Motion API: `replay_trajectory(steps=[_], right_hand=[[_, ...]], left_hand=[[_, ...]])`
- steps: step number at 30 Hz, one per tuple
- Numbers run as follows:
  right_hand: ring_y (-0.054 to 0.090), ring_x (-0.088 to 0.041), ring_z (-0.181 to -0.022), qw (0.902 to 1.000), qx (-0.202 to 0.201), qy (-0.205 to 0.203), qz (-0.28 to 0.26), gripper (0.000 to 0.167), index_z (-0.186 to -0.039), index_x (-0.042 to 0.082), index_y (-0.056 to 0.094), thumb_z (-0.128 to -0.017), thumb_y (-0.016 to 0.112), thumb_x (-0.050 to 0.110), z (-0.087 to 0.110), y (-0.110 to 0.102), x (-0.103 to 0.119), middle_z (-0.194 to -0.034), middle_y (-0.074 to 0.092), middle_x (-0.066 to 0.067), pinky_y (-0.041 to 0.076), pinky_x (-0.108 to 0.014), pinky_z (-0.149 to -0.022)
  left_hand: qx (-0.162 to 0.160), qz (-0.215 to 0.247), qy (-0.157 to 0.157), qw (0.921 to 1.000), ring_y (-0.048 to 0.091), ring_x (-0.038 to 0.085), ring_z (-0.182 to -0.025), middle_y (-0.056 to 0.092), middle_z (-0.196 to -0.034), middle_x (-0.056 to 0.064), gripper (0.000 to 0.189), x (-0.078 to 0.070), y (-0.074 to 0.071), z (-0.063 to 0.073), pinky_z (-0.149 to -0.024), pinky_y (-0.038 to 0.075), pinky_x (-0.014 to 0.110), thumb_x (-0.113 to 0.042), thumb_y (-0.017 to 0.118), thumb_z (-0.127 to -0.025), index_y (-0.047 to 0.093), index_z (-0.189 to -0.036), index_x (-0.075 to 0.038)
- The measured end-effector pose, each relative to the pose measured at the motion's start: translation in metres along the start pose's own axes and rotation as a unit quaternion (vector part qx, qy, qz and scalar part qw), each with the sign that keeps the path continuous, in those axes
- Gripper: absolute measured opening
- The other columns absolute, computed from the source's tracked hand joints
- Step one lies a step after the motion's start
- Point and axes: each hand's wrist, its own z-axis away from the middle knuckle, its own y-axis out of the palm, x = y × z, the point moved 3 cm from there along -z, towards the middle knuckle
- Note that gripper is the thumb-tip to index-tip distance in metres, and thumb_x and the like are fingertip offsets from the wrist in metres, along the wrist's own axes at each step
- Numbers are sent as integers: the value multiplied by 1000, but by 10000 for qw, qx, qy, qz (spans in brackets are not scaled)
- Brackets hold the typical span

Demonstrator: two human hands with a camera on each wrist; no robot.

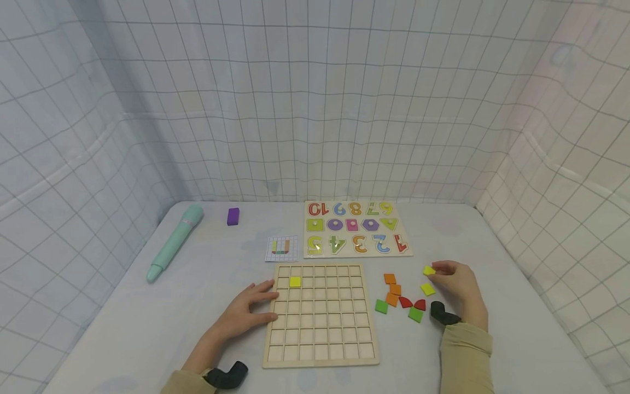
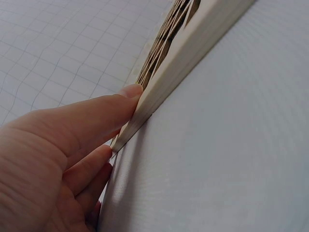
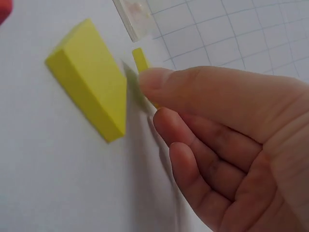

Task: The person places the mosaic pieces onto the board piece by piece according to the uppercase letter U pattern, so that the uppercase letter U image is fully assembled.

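A wooden grid board (image 1: 322,363) lies on the table, with one yellow square tile (image 1: 295,282) set in a cell of its second row. My left hand (image 1: 244,312) touches the board's left edge, thumb and fingertips against the frame; the left wrist view shows the thumb (image 2: 130,91) on the wooden rim. At the right, my right hand (image 1: 458,282) pinches a second yellow tile (image 1: 429,271) between thumb and fingers. Another yellow tile (image 3: 87,79) lies flat on the table close by. Orange tiles (image 1: 395,289), green tiles (image 1: 381,306) and red quarter-round tiles (image 1: 405,302) are scattered between board and hand.
Behind the grid board lie a number-and-shape puzzle board (image 1: 358,230) and a small pattern card (image 1: 282,249) with a coloured figure. Farther left are a purple block (image 1: 233,216) and a mint-green folded umbrella-like stick (image 1: 174,243). Gridded white curtains (image 1: 315,109) enclose the table.
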Motion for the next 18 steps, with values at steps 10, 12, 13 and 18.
replay_trajectory(steps=[10,12,13,18], right_hand=[[55,-33,-110,9989,241,-297,-269,52,-124,2,57,-83,72,31,-4,1,13,-122,59,-18,45,-50,-96],[55,-33,-110,9985,255,-377,-316,52,-124,3,58,-83,72,33,-4,2,19,-122,59,-18,45,-49,-96],[55,-32,-109,9982,253,-422,-346,52,-124,3,58,-84,72,33,-4,3,22,-122,59,-18,46,-49,-96],[59,-26,-103,9977,88,-589,-320,50,-120,6,61,-82,73,35,1,3,42,-116,63,-13,51,-49,-86]], left_hand=[[44,13,-94,9999,32,32,-135,44,-142,11,52,-3,0,0,-116,11,46,-34,78,-75,66,-118,-7],[43,21,-92,9999,32,32,-135,44,-142,12,52,-3,0,0,-115,11,46,-34,78,-75,66,-118,-7],[40,11,-75,10000,32,32,-135,44,-142,12,52,-3,0,0,-115,11,46,-34,78,-75,66,-118,-7],[17,-17,-12,10000,33,33,-134,44,-142,12,52,-3,0,0,-115,12,47,-34,78,-75,66,-117,-7]])
